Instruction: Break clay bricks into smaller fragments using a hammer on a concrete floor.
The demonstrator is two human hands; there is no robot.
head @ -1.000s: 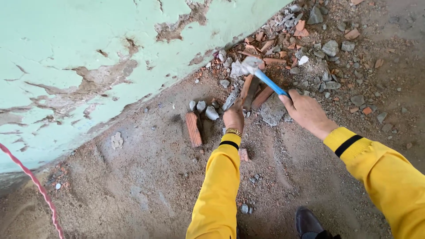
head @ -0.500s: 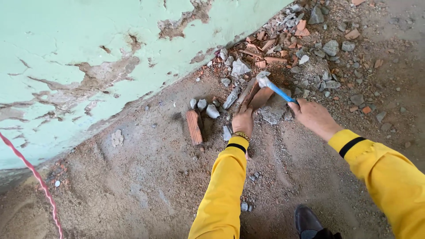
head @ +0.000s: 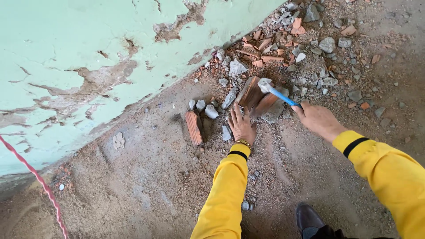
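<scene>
Brick (head: 254, 95), reddish and split along the middle, stands tilted on the dirt floor (head: 146, 186) just below the peeling green wall (head: 66, 57). The left hand (head: 242, 126) lies open and flat, fingers spread, with its fingertips against the brick's near side. The right hand (head: 319, 120) is closed round the blue handle of a hammer (head: 274, 90), whose grey head sits on the brick's top edge.

Risks, as I judge them: the left fingers are just beside the striking point, so a glancing blow could catch them; the tilted brick could slip on loose grit; chips could fly up toward the face.

Count: one hammer, one brick under it, one smaller brick piece (head: 194, 127) lying flat to the left, one red cord (head: 42, 183), one dark shoe (head: 307, 217). Rubble (head: 305, 40) along the wall has too many stones and shards to count.
</scene>
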